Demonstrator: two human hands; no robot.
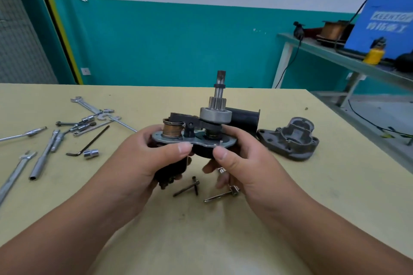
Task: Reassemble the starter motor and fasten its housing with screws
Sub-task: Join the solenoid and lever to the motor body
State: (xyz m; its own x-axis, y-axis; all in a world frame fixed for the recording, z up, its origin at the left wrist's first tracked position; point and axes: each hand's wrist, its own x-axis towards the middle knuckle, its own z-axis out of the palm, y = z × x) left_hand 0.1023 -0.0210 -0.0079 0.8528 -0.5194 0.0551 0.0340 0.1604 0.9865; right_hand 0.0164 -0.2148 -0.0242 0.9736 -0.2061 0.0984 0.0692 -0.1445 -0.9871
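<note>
Hands, left hand (143,152) and right hand (243,158), clasp the starter motor assembly (192,134) above the near table (201,230), shaft upright, likely steadying its plate before the nose housing (290,138), lying right, goes on.

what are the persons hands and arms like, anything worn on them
Both are bare: no glove on the left hand or the right hand, and no ring, watch or wristband shows. The left forearm and right forearm are uncovered, with no sleeve in view down to the frame's edge. The thumbnails are short and unpainted.
</note>
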